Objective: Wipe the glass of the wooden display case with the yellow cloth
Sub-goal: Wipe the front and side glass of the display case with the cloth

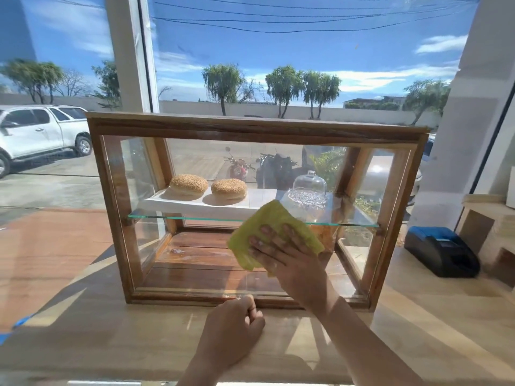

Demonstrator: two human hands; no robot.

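Note:
A wooden display case (pixel 250 126) with glass sides stands on the wooden counter in front of a big window. My right hand (pixel 289 254) presses the folded yellow cloth (pixel 267 221) flat against the front glass, right of centre, at the level of the inner glass shelf (pixel 178 217). My left hand (pixel 237 321) rests on the counter at the case's bottom front rail, fingers curled into a loose fist with nothing in it. Two sesame buns (pixel 189 184) on a white tray and a glass dome (pixel 308 186) sit on the shelf inside.
A black and blue receipt printer (pixel 440 249) sits on the counter to the right of the case. Light wooden boxes (pixel 485 227) stand at the far right. The window pane rises directly behind the case, with a white frame post (pixel 131 54) at the left.

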